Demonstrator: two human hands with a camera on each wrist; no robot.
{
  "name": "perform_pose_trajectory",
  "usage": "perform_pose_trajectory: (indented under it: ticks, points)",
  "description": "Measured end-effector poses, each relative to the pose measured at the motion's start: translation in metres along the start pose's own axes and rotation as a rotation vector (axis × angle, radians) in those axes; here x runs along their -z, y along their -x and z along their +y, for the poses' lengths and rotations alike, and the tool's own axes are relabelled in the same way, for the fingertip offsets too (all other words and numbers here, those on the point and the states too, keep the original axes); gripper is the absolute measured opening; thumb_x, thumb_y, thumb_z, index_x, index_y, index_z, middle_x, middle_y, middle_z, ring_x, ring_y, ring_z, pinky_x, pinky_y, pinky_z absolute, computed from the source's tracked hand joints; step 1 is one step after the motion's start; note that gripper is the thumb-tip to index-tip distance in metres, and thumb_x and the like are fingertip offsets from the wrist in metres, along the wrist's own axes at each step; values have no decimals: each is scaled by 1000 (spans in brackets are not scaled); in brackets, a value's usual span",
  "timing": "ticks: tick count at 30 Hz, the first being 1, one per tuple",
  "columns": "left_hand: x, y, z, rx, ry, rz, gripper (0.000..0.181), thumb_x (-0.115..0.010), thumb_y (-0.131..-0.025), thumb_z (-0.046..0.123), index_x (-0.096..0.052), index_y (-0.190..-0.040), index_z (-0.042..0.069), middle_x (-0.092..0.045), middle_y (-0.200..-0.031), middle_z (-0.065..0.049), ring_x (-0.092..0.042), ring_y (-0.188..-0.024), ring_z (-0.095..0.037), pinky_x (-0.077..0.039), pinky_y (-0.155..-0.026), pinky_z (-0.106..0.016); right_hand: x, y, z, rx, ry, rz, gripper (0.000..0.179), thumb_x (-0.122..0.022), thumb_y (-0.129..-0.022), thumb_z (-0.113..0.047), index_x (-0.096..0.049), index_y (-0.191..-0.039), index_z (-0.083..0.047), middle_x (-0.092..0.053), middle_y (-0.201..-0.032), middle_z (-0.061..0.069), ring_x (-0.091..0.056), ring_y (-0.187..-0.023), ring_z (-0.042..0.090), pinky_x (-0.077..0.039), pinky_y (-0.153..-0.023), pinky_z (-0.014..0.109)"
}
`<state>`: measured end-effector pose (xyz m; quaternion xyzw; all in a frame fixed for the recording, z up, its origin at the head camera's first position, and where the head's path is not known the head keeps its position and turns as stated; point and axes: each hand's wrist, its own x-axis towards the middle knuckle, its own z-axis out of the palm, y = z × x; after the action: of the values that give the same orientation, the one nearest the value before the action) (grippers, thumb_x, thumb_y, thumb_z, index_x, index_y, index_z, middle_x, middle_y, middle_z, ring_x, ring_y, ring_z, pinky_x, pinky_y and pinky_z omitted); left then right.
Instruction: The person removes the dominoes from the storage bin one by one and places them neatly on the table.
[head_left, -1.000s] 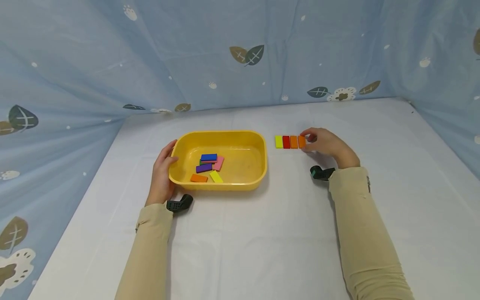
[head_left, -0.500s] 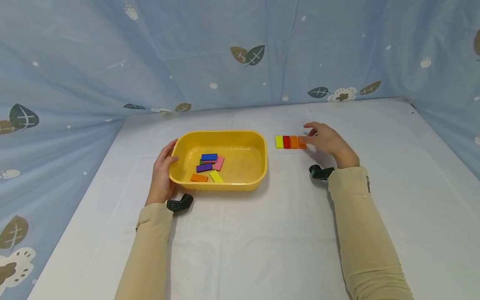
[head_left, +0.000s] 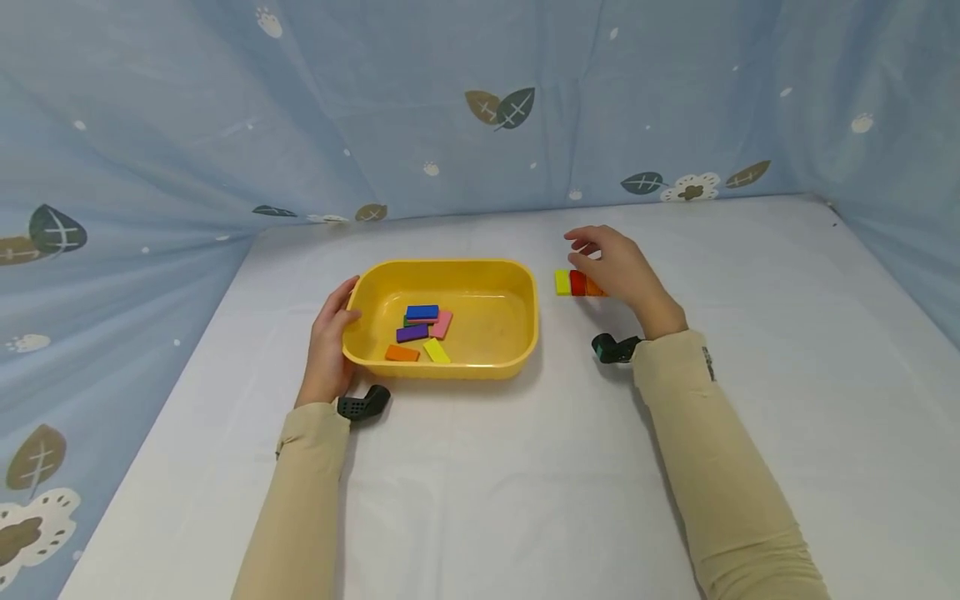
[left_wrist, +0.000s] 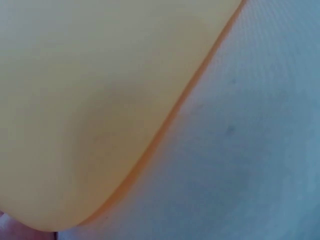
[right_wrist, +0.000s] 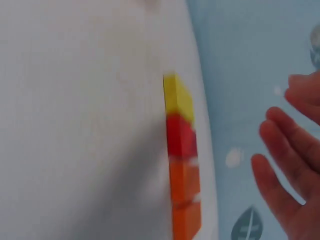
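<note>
The right hand hangs just above the row of tiles on the white counter, fingers loosely spread and holding nothing; the right wrist view shows the fingertips apart from the tiles, with clear space between. The row runs left to right to the right of the yellow tub, each tile lying flat with its long axis pointing near to far: a yellow tile at the left end, a red tile touching it, then orange tiles partly hidden under the hand in the head view.

The left hand grips the left rim of the tub, thumb over the edge and fingers along the outer wall. The left wrist view shows only the tub's wall meeting the counter.

Inside the tub, toward its left half, lie loose tiles: blue on top of a small pile, with purple, pink, orange, yellow and a green edge around it. They lie to the left of the right hand, across the tub's right wall. The left hand is nearer to them but is occupied on the rim; the right hand is the free one, and any reach from it runs leftward over that wall.
</note>
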<state>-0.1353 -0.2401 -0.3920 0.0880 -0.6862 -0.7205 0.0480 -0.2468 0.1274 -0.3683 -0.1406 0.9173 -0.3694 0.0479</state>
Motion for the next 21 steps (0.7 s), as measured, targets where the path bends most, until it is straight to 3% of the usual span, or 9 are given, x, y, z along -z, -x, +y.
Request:
perform_pose_trajectory:
  ticks: [13, 16, 21]
  points:
    - [2, -1, -1, -8, 8, -3, 48, -39, -89, 10, -38, -135, 24, -31, -139, 6, -36, -122, -17, -34, -98, -25, -31, 9, -57, 354, -26, 89, 28, -53, -88, -16, -57, -116, -13, -55, -104, -3, -50, -94, 11, -45, -85, 29]
    - [2, 0, -1, -8, 4, -3, 49, -39, -89, 10, -37, -136, 23, -32, -139, 6, -36, -122, -17, -34, -99, -26, -41, 12, -67, 389, -23, 62, 26, -54, -88, -15, -58, -114, -12, -55, -104, -4, -51, -94, 10, -45, -86, 29]
    - [2, 1, 0, 5, -30, 1, 48, -39, -90, 12, -37, -136, 25, -31, -139, 8, -36, -123, -16, -34, -99, -26, -61, 18, -81, 399, 69, -80, 28, -53, -89, -21, -58, -115, -12, -55, -103, -4, -51, -92, 10, -45, -84, 26]
